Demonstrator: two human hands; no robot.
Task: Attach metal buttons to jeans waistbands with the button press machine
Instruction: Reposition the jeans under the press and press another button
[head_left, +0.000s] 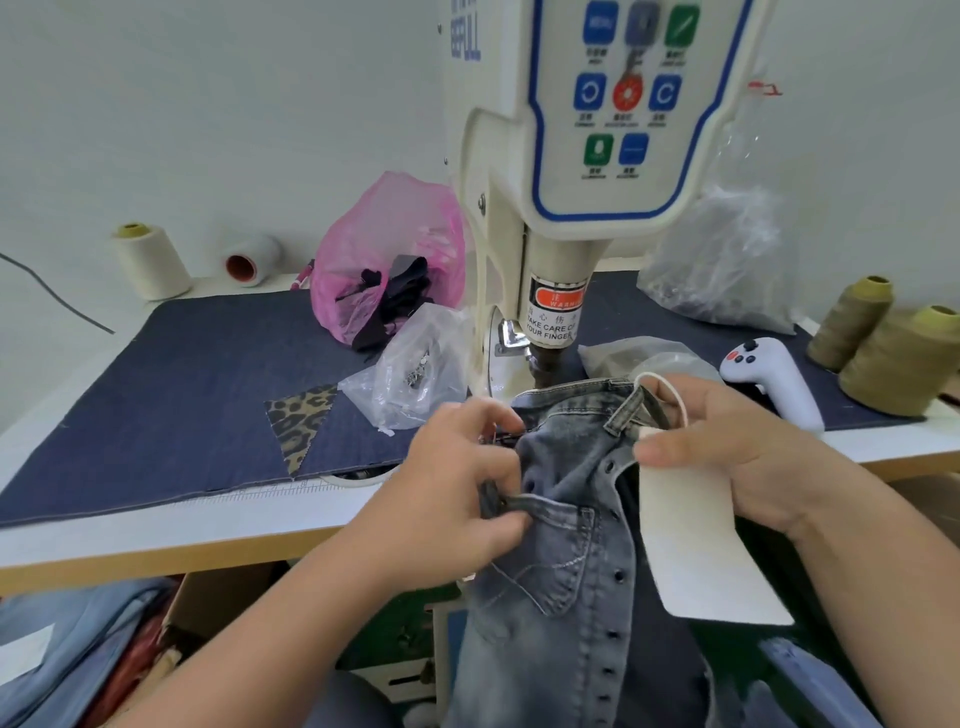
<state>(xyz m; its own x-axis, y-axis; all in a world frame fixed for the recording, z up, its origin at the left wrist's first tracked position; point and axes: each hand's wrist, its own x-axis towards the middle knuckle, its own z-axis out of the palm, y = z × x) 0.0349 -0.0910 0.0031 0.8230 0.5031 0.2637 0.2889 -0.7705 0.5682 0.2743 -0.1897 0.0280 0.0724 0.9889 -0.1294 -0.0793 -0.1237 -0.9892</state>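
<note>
two bare forearms reach in from the bottom edge, with no sleeve, cuff, watch, ring or glove showing on either. the left hand (457, 488) shows short, plain fingernails without polish. the right hand (737, 447) likewise has short, unpainted nails, the thumbnail broad and trimmed close. both wrists are uncovered up to where the arms leave view. the rest of the person's clothing cannot be told.

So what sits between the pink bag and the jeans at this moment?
In the head view, a clear plastic bag holding small metal pieces lies on the denim mat, between the pink bag and the jeans.
</note>
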